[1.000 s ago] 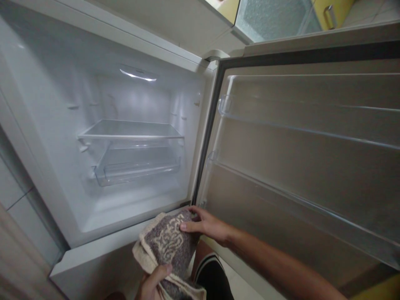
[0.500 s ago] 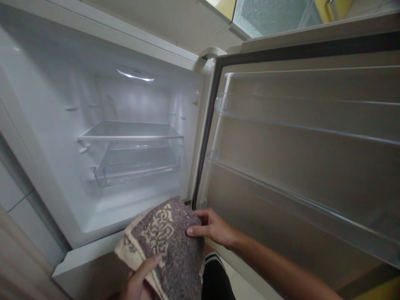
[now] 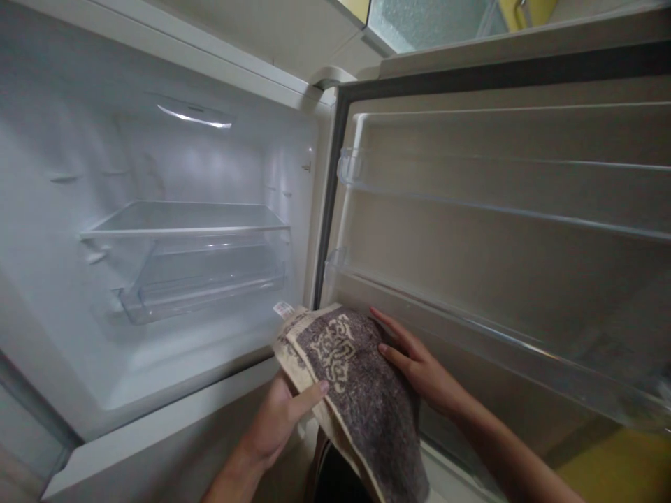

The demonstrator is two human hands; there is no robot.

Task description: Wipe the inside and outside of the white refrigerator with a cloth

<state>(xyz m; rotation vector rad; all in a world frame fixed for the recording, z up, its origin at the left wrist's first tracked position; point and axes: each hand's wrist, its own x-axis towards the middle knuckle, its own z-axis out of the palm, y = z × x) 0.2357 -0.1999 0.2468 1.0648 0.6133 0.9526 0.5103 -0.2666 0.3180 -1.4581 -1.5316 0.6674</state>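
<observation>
A folded purple-grey towel (image 3: 367,391) with a cream scroll pattern and cream border hangs between my hands, in front of the open fridge door. My left hand (image 3: 286,412) grips its left edge, thumb on top and fingers hidden underneath. At the towel's right side, my right hand (image 3: 414,360) holds the cloth, thumb and index finger on its upper face and the other fingers out of sight. A small white label (image 3: 284,309) sticks out from the towel's upper left corner.
To the left is the lit fridge compartment (image 3: 193,168), with a glass shelf (image 3: 189,218) and a clear drawer (image 3: 210,290) beneath it. The open door (image 3: 503,272) on the right carries clear door racks (image 3: 472,318). Part of a dark-clad leg shows below the towel.
Both hands have carried the towel to the right and slightly up, toward the door. More of the left hand and the white label now show. The view has shifted right.
</observation>
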